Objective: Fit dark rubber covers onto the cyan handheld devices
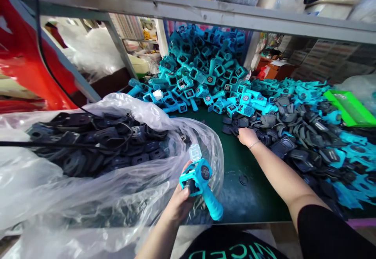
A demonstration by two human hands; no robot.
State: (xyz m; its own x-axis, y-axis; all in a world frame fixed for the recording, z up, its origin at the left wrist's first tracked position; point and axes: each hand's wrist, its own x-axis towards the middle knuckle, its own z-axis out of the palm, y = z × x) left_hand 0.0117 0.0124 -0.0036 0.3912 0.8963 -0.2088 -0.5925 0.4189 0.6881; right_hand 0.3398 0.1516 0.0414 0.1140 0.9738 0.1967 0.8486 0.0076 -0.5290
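Note:
My left hand (179, 201) is closed around a turquoise plastic housing (202, 178) with a handle that points down to the right. A clear square piece (195, 153) stands out at its top, and a dark part shows inside the open frame. My right hand (247, 136) reaches out to the near left edge of a pile of black plastic parts (268, 124). Its fingertips are among these parts, and whether they grip one is hidden.
A clear plastic bag (182, 127) of black parts (108, 137) lies on the left. Turquoise housings (205, 63) are heaped at the back. A green tray (351, 108) sits at the right. A black ring (243, 179) lies on the dark green table (235, 200). A metal shelf bar (188, 8) crosses above.

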